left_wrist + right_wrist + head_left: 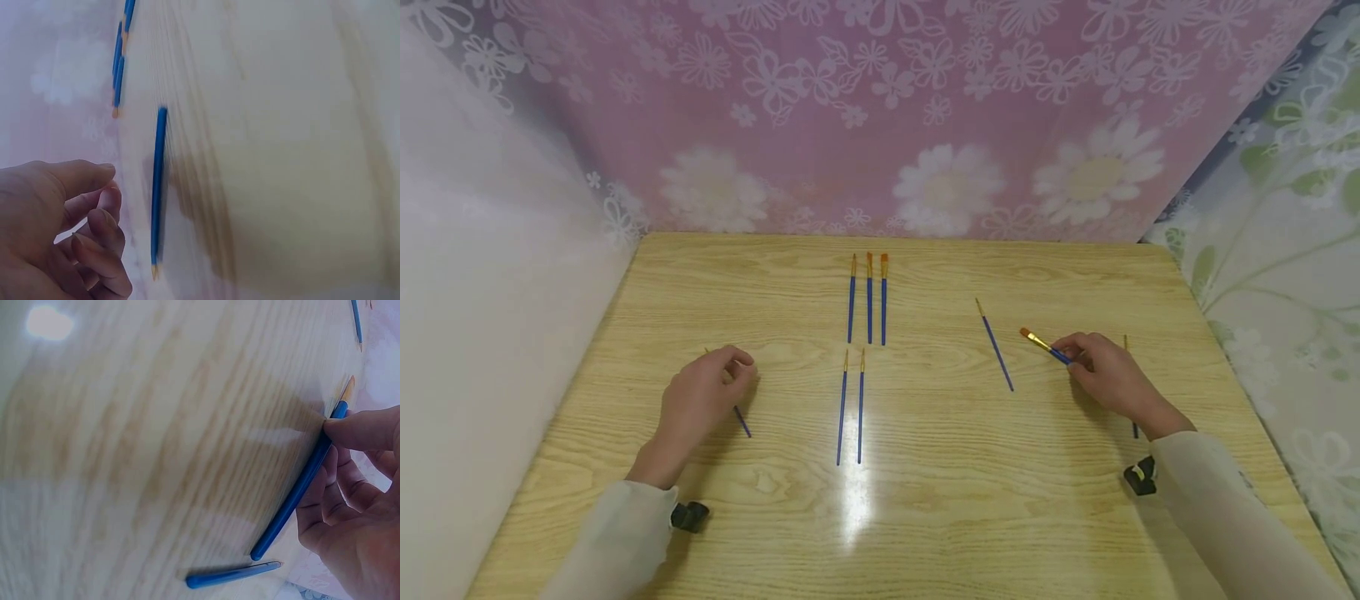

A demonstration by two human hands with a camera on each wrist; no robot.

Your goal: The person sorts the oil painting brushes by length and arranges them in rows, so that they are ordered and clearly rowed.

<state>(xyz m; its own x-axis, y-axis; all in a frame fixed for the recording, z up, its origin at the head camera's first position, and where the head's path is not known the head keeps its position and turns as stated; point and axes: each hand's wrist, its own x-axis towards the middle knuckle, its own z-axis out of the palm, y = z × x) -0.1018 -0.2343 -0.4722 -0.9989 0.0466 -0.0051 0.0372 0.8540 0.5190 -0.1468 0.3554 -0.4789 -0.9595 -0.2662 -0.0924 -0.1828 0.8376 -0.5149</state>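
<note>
My right hand (1108, 375) pinches a paintbrush (1039, 338) between thumb and fingers. The brush has a blue handle, a gold ferrule and flat orange bristles pointing up and left. In the right wrist view its blue handle (290, 500) slants beneath the thumb. My left hand (700, 393) holds nothing; its fingers bend loosely above a thin paintbrush (742, 421), which it partly covers in the head view. That thin brush (159, 187) lies beside the fingers in the left wrist view. Another slim paintbrush (997, 350) lies left of my right hand.
Three wider paintbrushes (869, 308) lie side by side at the table's back middle. Below them are two thin paintbrushes (861, 417). A further thin brush (1135, 428) is partly hidden behind the right wrist. Floral curtain (820, 125) borders the wooden table (940, 517).
</note>
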